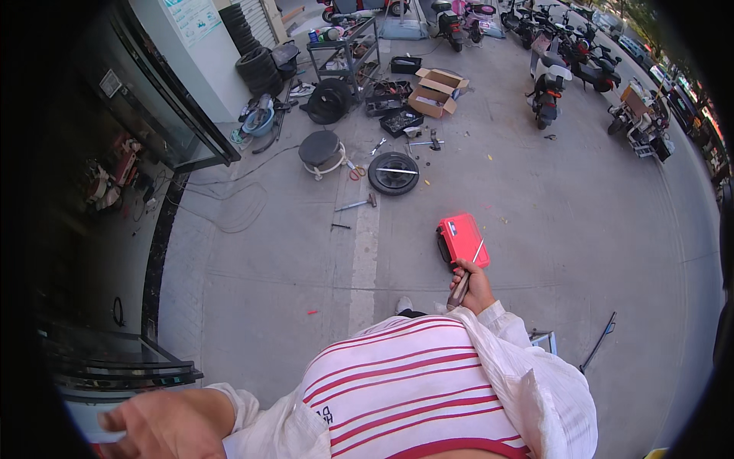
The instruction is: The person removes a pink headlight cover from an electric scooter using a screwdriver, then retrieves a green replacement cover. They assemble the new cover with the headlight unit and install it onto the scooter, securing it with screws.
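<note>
My right hand (479, 288) is closed round the brown handle of a screwdriver (459, 291). Its thin metal shaft points up and to the right, overlapping a red hard case (461, 236) in the view. That case has a dark carry handle at its left side and appears to lie on the ground ahead of me. At the lower left is my left hand (160, 424), with its fingers apart and nothing visible in it. It is nearest to the dark-framed glass door.
Ahead lie a small wheel (393, 174), a hammer (358, 203), scissors (355, 170) and a round stool (321, 150). Farther off stand a cardboard box (433, 98), a tool cart (344, 53) and several parked scooters (547, 84). A thin black rod (598, 342) lies at right.
</note>
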